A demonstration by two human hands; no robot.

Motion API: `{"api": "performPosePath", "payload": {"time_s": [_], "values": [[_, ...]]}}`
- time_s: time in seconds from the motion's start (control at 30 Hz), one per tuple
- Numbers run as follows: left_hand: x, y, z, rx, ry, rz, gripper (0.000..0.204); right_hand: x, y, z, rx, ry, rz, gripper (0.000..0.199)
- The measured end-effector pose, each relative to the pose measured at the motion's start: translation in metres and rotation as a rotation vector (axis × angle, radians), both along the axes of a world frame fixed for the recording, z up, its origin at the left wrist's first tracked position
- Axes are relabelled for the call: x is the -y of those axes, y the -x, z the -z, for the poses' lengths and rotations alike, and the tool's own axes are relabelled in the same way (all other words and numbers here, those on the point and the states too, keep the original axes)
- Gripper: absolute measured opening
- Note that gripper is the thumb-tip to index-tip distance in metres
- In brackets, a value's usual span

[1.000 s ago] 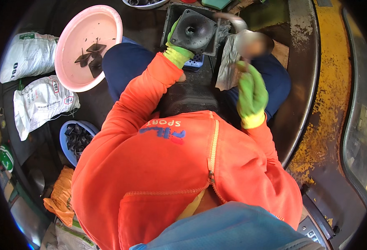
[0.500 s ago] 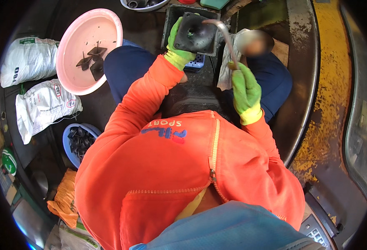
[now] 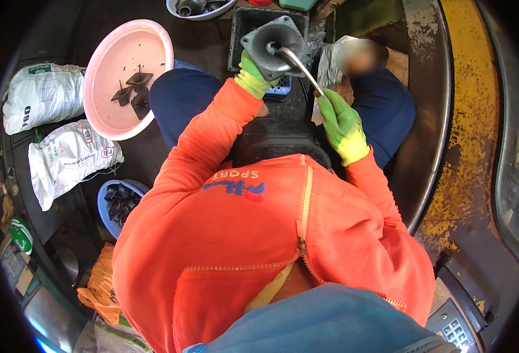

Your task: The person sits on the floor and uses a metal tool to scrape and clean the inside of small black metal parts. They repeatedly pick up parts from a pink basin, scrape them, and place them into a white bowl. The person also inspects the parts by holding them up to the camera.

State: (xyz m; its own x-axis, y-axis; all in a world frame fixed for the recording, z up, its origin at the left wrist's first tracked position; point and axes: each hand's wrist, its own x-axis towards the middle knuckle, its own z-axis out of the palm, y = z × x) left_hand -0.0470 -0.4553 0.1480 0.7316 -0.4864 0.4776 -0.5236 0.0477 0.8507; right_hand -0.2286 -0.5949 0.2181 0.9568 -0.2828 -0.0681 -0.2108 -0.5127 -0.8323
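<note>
Head view of a seated person in an orange zip jacket, both hands in green gloves, working over a dark, grimy floor [image 3: 212, 35].

The left hand [image 3: 254, 75] is closed on the lower edge of a grey metal housing [image 3: 273, 45], a squarish flanged casting with a round central bore, held up with the bore facing the camera. The right hand [image 3: 340, 122], below and to the right of the housing, is closed around the handle end of a bent metal tool [image 3: 297, 66]; the tool's shaft runs up and to the left, and its curved tip lies at the housing's bore. Whether the tip touches the inner wall cannot be told.

Behind the housing lies a dark rectangular tray [image 3: 241, 29]. Above and left of the housing, at the frame's top edge, sits a white bowl [image 3: 203, 8] holding metal parts. Well to the left of the housing stands a pink basin [image 3: 124, 76] containing a few dark metal pieces. Farther left lie two white sacks [image 3: 41, 106]. Below the basin, well down and left of the housing, a blue bowl [image 3: 111, 203] holds dark parts. To the right of the housing curves a yellow-painted, worn metal rim [image 3: 477, 117].
</note>
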Motion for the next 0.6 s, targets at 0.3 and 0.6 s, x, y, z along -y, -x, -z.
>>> {"api": "performPosePath", "payload": {"time_s": [0.3, 0.6], "values": [[-0.002, 0.004, -0.001, -0.162, 0.067, -0.151, 0.033, -0.008, 0.0, -0.024, 0.272, 0.054, -0.108, 0.027], [-0.003, 0.007, -0.001, -0.053, 0.044, -0.238, 0.041, -0.009, 0.002, -0.032, 0.481, -0.303, 0.043, 0.027]]}}
